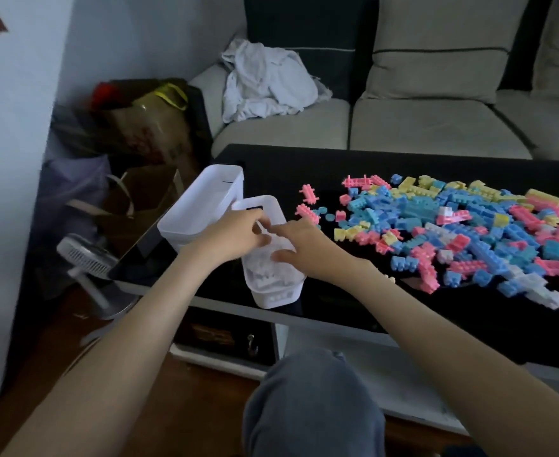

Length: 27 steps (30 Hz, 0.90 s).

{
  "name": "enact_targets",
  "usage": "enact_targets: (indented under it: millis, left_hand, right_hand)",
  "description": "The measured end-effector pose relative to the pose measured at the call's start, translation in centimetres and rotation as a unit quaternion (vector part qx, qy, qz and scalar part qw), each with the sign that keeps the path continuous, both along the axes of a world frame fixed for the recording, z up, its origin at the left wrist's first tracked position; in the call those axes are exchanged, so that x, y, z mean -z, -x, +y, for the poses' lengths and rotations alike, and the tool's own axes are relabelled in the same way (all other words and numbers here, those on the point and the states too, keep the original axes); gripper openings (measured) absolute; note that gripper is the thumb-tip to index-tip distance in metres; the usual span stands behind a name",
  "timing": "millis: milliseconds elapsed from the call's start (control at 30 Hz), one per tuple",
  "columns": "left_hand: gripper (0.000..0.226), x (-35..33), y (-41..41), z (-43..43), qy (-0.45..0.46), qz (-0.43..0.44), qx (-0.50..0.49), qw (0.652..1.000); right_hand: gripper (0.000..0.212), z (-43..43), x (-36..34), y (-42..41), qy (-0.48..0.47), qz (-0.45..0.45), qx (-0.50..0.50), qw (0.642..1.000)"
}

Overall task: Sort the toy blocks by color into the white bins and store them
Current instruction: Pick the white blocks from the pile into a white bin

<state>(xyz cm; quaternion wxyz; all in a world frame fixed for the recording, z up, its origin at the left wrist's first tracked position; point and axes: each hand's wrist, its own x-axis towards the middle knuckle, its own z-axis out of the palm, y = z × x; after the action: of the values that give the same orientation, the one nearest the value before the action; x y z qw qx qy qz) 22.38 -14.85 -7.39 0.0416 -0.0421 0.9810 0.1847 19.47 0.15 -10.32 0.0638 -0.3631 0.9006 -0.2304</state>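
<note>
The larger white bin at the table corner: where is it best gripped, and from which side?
Probably the larger white bin is best taken by its far short wall, at the handle slot, from above. The smaller bin, left hand and right hand crowd its near right side.

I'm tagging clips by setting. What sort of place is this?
Most likely a home living room: a grey sofa with a crumpled cloth on it, a low black table strewn with toy blocks, and a fan on the floor.
</note>
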Motion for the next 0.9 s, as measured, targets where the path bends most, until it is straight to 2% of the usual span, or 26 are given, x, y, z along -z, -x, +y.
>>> enact_targets:
  millis: [33, 133, 200, 267, 333, 467, 567, 667, 700, 900]
  left_hand:
    - [0.027, 0.0, 0.1, 0.3, 0.022, 0.002, 0.004, 1.0]
    - [0.023, -0.7, 1.1, 2.7, 0.032, 0.109, 0.024, 0.993]
    - [0.029, -1.3, 2.1, 5.8, 0.02, 0.154, 0.07, 0.985]
    - [0.032, -1.5, 3.1, 9.3, 0.018, 0.163, 0.113, 0.98]
    - [0.034, -0.8, 3.9, 12.5, 0.018, 0.148, 0.151, 0.977]
    - [0.041, 1.3, 5.6, 19.4, 0.015, 0.071, 0.232, 0.97]
    - [0.047, 1.9, 6.5, 22.4, 0.02, 0.029, 0.258, 0.965]
    - [0.04, 2.4, 7.4, 24.3, 0.034, 0.006, 0.266, 0.963]
    - [0.035, 2.5, 7.7, 24.7, 0.038, -0.001, 0.266, 0.963]
    - [0.014, 4.1, 9.0, 26.4, 0.061, -0.035, 0.259, 0.963]
  right_hand:
    - [0.06, 0.4, -0.1, -0.3, 0.006, -0.011, -0.011, 1.0]
    - [0.067, 2.9, -0.6, -0.5, 0.055, -0.024, 0.005, 0.998]
    - [0.061, 5.6, -0.9, -0.5, 0.073, -0.004, 0.052, 0.996]
    - [0.051, 9.1, -1.3, -0.1, 0.073, 0.009, 0.111, 0.991]
    - [0.045, 13.2, -1.2, 0.6, 0.045, 0.007, 0.176, 0.983]
    - [0.052, 24.4, -0.1, 1.1, -0.018, -0.004, 0.312, 0.95]
    - [0.047, 30.4, 0.9, 0.4, -0.06, -0.025, 0.374, 0.925]
    - [0.069, 33.1, 2.6, -0.4, -0.095, -0.091, 0.369, 0.92]
    - [0.069, 33.4, 3.1, -0.6, -0.096, -0.102, 0.356, 0.924]
    - [0.03, 32.4, 4.5, -0.3, -0.056, -0.049, 0.3, 0.951]
